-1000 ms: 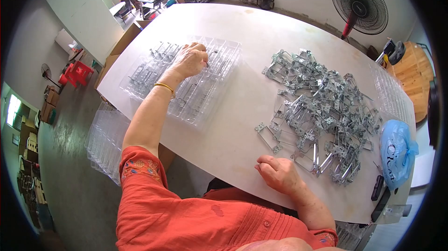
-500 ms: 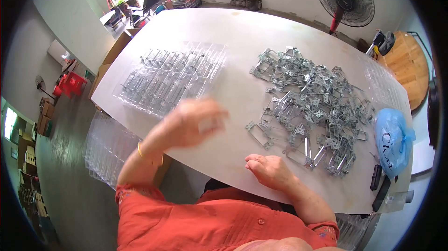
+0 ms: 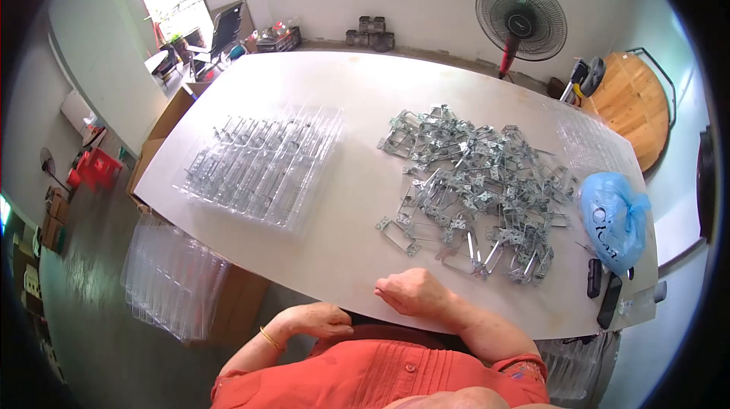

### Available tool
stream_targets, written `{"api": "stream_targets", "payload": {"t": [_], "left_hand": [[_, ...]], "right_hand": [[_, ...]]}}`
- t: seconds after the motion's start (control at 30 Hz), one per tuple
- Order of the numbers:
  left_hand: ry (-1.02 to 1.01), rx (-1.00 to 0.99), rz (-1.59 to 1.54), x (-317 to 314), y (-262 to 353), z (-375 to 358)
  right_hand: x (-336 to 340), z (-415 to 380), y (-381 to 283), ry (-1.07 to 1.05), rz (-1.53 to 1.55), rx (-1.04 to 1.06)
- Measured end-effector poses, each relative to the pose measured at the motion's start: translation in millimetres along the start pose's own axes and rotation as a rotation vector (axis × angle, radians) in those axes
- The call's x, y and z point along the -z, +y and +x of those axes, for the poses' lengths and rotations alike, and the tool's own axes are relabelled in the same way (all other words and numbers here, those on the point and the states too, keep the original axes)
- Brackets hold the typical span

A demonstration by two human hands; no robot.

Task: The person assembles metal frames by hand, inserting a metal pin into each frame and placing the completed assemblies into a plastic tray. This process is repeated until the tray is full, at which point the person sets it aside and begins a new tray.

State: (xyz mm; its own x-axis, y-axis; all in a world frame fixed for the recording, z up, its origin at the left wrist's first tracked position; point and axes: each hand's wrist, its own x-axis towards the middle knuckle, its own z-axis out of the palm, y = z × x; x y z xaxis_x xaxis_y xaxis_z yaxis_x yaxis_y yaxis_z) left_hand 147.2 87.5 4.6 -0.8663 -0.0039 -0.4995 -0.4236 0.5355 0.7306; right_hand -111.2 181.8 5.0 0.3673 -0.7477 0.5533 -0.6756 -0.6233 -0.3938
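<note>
My left hand [image 3: 322,320] is at the table's front edge, near my body, its fingers curled; whatever it may hold is hidden. Resting at the front edge of the white table [image 3: 342,257], my right hand [image 3: 413,292] is closed, and I cannot make out anything in it. Ahead of it and to the right lies a wide heap of metal brackets [image 3: 487,181], with one bracket [image 3: 397,236] at its near left edge. On the table's left side is a clear plastic tray [image 3: 258,166] with metal parts in its rows.
A blue plastic bag [image 3: 614,219] sits at the right, near a black object [image 3: 594,278]. Clear trays [image 3: 171,280] are stacked beside the table at the left, by a cardboard box [image 3: 239,304]. More clear plastic [image 3: 585,139] lies back right; a fan [image 3: 520,25] stands behind.
My left hand has moved from above the table near the tray down to the front edge by my body. My right hand stays closed near the edge. The view has tilted up.
</note>
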Motion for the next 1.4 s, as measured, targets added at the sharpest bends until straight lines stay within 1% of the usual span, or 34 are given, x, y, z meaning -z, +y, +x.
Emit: {"api": "stream_targets", "payload": {"t": [0.03, 0.1, 0.13, 0.17, 0.23, 0.27, 0.33, 0.37, 0.4, 0.43, 0.47, 0.5, 0.53, 0.57, 0.67, 0.73, 0.87, 1.0, 1.03, 1.07, 1.13, 1.23, 1.27, 1.33, 1.37, 1.4], "left_hand": [[-0.003, -0.01, 0.006, -2, -1, 1], [0.08, -0.07, -0.082, -9, -3, 2], [0.021, 0.03, -0.103, -8, -1, 2], [0.023, 0.031, -0.102, -15, -12, 5], [0.216, 0.033, 0.009, -41, -52, 15], [0.235, 0.045, 0.005, -45, -55, 24], [0.366, 0.347, -0.036, -48, -54, 44], [0.386, 0.368, -0.04, -49, -56, 50], [0.502, 0.304, -0.087, -52, -60, 56], [0.613, 0.237, -0.133, -57, -68, 62], [0.621, 0.259, -0.141, -68, -91, 71], [0.679, 0.214, -0.238, -84, -123, 85], [0.736, 0.166, -0.333, -95, -138, 92], [0.737, 0.182, -0.338, -99, -136, 92], [0.733, 0.212, -0.485, -96, -119, 105], [0.727, 0.235, -0.58, -98, -114, 92], [0.729, 0.273, -0.779, -89, -99, 96], [0.758, 0.274, -0.989, -101, -89, 80], [0.768, 0.273, -1.042, -95, -86, 81], [0.777, 0.27, -1.093, -102, -84, 76], [0.79, 0.254, -1.186, -100, -82, 74], [0.81, 0.22, -1.31, -102, -81, 47], [0.812, 0.221, -1.303, -102, -77, 44], [0.843, 0.298, -1.189, -92, -54, 41], [0.84, 0.294, -1.177, -93, -61, 42], [0.79, 0.287, -1.211, -95, -68, 43]], "right_hand": [[-3, -1, 1, 0.015, 0.024, -0.006], [-5, -3, 2, 0.021, 0.042, -0.015], [-6, -3, 2, 0.036, 0.039, -0.024], [-8, -3, 2, 0.054, 0.042, -0.031], [-10, -3, 1, 0.035, 0.026, -0.041], [-10, -2, 3, 0.009, 0.006, -0.044], [-12, -3, 6, 0.006, 0.013, -0.026], [-13, -3, 6, 0.006, 0.01, -0.04], [-13, -1, 7, 0.004, 0.027, -0.019], [-12, 0, 7, 0.015, 0.032, -0.041], [-12, -1, 8, 0.024, 0.04, -0.071], [-13, -2, 8, 0.017, 0.061, -0.064], [-13, -2, 9, 0.012, 0.062, -0.083], [-12, -2, 11, 0.013, 0.061, -0.104], [-11, -3, 13, 0.003, 0.101, -0.135], [-13, -2, 14, 0.016, 0.14, -0.154], [-16, -6, 17, 0.035, 0.198, -0.181], [-15, -5, 18, 0.032, 0.232, -0.194], [-14, -4, 18, 0.055, 0.223, -0.21], [-13, -3, 16, 0.08, 0.212, -0.227], [-19, -6, 18, 0.078, 0.231, -0.227], [-19, -5, 19, 0.088, 0.235, -0.216], [-19, -6, 19, 0.09, 0.227, -0.209], [-20, -7, 19, 0.1, 0.217, -0.201], [-21, -7, 19, 0.098, 0.206, -0.196], [-20, -7, 19, 0.065, 0.179, -0.216]]}}
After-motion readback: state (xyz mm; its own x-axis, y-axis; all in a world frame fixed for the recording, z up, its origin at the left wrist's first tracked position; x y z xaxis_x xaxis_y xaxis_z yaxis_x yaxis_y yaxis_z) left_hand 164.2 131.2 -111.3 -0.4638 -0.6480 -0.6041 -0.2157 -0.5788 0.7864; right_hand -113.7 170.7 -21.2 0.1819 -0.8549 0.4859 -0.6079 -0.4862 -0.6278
